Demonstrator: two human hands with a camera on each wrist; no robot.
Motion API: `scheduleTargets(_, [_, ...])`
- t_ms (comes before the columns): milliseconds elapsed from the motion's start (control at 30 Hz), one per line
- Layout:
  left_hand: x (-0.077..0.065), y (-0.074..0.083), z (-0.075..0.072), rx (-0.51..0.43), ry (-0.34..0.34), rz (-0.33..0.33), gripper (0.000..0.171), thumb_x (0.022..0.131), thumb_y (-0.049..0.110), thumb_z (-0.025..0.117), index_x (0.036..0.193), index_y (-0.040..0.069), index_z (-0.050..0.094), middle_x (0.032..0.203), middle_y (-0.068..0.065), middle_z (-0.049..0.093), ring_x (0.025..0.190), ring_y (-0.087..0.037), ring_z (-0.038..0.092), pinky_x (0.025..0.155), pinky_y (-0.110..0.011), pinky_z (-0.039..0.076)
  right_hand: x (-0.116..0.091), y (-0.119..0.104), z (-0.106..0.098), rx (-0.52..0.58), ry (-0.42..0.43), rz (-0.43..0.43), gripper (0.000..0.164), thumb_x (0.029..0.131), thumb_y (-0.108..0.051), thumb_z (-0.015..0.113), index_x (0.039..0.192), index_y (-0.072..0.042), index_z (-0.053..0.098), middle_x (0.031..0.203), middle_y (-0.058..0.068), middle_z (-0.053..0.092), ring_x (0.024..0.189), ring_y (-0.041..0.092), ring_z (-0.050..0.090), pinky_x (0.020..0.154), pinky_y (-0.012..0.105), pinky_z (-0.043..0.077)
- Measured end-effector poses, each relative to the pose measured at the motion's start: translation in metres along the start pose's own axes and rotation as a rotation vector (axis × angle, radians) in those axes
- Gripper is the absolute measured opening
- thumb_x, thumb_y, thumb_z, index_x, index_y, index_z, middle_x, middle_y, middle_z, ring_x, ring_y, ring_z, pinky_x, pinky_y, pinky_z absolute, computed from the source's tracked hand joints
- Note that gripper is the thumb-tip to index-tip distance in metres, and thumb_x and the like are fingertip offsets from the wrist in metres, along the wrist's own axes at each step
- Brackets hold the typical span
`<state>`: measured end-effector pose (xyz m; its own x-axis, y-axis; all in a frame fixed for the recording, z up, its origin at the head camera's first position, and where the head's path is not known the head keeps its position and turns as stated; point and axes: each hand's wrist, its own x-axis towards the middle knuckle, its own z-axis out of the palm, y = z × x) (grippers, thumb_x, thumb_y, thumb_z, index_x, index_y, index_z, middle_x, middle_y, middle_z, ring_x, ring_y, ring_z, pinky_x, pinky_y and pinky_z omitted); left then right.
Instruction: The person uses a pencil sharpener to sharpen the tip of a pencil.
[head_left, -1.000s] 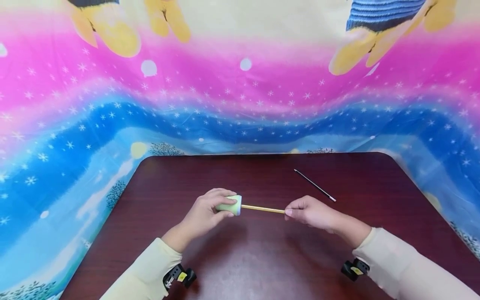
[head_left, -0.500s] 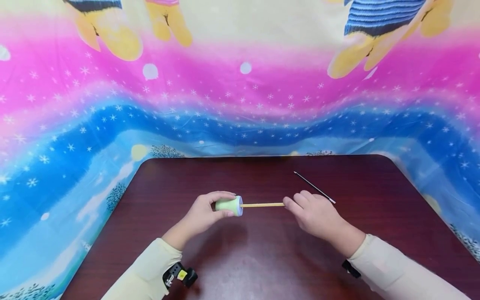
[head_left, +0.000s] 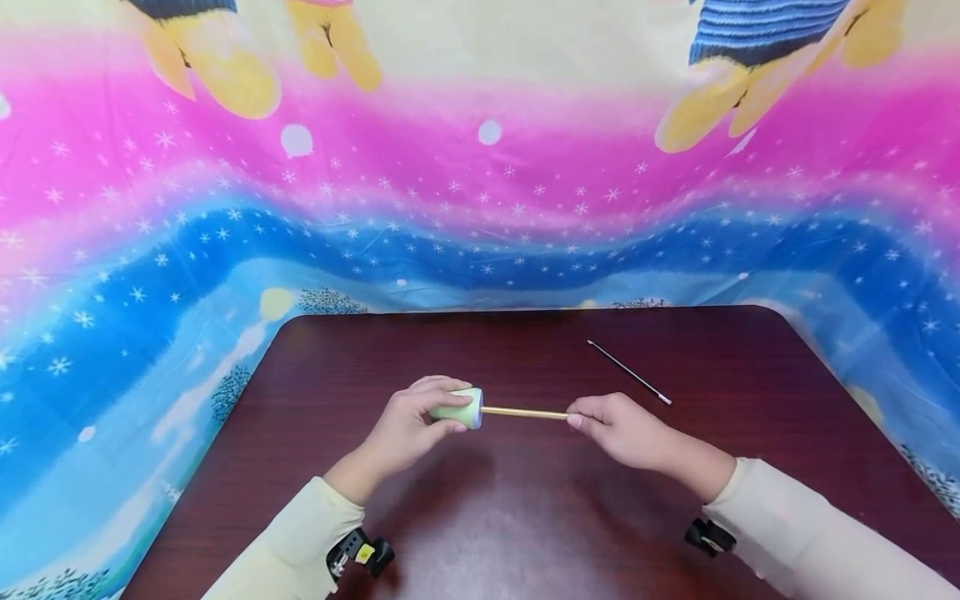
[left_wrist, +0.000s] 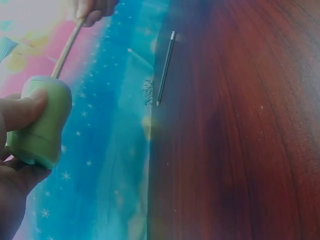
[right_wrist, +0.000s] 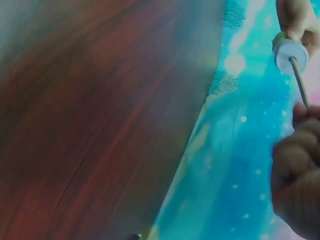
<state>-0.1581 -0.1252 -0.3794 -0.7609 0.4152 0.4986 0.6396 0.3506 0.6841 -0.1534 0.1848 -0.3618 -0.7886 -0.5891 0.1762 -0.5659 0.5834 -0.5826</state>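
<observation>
My left hand [head_left: 408, 427] grips a small light-green pencil sharpener [head_left: 467, 412] above the table, thumb on one side and fingers on the other. In the left wrist view the sharpener [left_wrist: 56, 112] has a waisted barrel shape. A yellow pencil [head_left: 525, 412] runs level from the hole in its pale end face, its tip hidden inside. At the pencil's other end, my right hand [head_left: 618, 429] pinches it between thumb and forefinger. The right wrist view shows the pencil [right_wrist: 300, 82] entering the sharpener's round white face.
A dark pencil [head_left: 628, 372] with a pale end lies slantwise on the dark red-brown table [head_left: 525, 517], beyond my right hand. Behind the table hangs a pink and blue patterned cloth [head_left: 480, 208]. Each wrist wears a small black camera.
My right hand has rolled over, knuckles up half a second ago, and back again, still at the pencil's end. The left hand has held the sharpener nearly still.
</observation>
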Motion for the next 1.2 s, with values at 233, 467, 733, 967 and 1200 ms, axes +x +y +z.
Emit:
scheduleTargets(233, [0.0012,-0.0020,0.0016,0.050,0.006,0.008,0.034,0.071,-0.001,0.082,0.104,0.002,0.074,0.113,-0.011,0.068,0.106,-0.028,0.061,0.064,-0.023,0.052,0.0045,0.0018,-0.0009,-0.157,0.018,0.019,0.014,0.094,-0.018,0.061,0.099,-0.010,0.072,0.086,-0.008,0.064,0.075,0.007,0.057,0.067,0.030,0.049])
scheduleTargets(467, [0.0032,-0.0014,0.0005,0.060,0.012,-0.027,0.034,0.071,-0.001,0.082,0.104,0.003,0.074,0.113,-0.011,0.068,0.107,-0.027,0.061,0.064,-0.023,0.051,0.0068,-0.0019,0.0046,-0.628,0.293,-0.300,0.015,0.078,-0.014,0.079,0.092,-0.012,0.074,0.078,-0.003,0.058,0.069,0.013,0.056,0.055,0.026,0.047])
scheduleTargets(733, [0.0025,-0.0011,0.0022,0.057,0.023,0.003,0.035,0.070,-0.003,0.082,0.104,0.001,0.074,0.113,-0.013,0.069,0.109,-0.029,0.061,0.069,-0.025,0.052,0.0076,-0.0065,0.0046,-0.669,0.278,-0.326,0.015,0.077,0.000,0.073,0.090,-0.006,0.071,0.075,0.001,0.051,0.071,0.017,0.052,0.054,0.027,0.048])
scheduleTargets(967, [0.0034,0.0019,0.0002,0.031,0.018,-0.051,0.035,0.072,-0.002,0.081,0.106,0.003,0.074,0.115,-0.009,0.068,0.107,-0.026,0.061,0.063,-0.023,0.051,0.0106,0.0008,0.0025,-0.636,0.319,-0.364,0.013,0.079,0.000,0.072,0.091,-0.005,0.072,0.079,0.003,0.053,0.075,0.018,0.053,0.058,0.029,0.051])
scheduleTargets(1200, [0.0036,0.0013,0.0030,0.035,0.043,-0.032,0.034,0.072,-0.002,0.081,0.104,0.001,0.074,0.113,-0.010,0.069,0.107,-0.027,0.061,0.064,-0.023,0.051,0.0090,0.0007,0.0022,-0.626,0.340,-0.372,0.015,0.075,-0.002,0.076,0.089,-0.005,0.071,0.076,0.001,0.052,0.072,0.017,0.052,0.058,0.029,0.050])
